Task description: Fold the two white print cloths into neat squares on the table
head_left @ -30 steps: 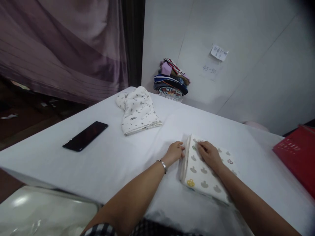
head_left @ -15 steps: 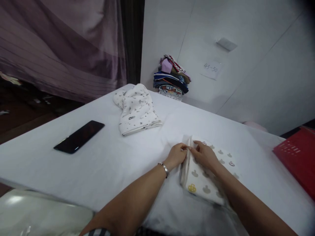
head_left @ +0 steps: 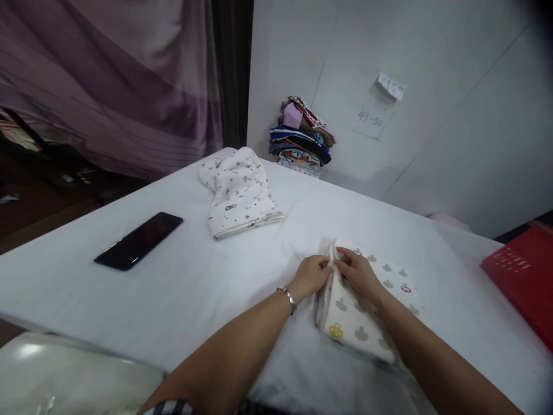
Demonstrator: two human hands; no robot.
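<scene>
A folded white cloth with grey, red and yellow prints (head_left: 367, 314) lies on the white table (head_left: 194, 276) in front of me. My left hand (head_left: 311, 274), with a silver bracelet at the wrist, pinches the cloth's far left corner. My right hand (head_left: 358, 272) rests on top of the cloth and pinches the same corner from the other side. The fingertips of both hands meet there.
A second folded patterned cloth (head_left: 239, 193) lies further back on the table. A black phone (head_left: 139, 240) lies to the left. A pile of coloured garments (head_left: 302, 137) sits against the wall. A red basket (head_left: 522, 276) stands at the right edge.
My hands have come together at the cloth's far left corner; a second ago they lay apart, the left beside the fold and the right on top.
</scene>
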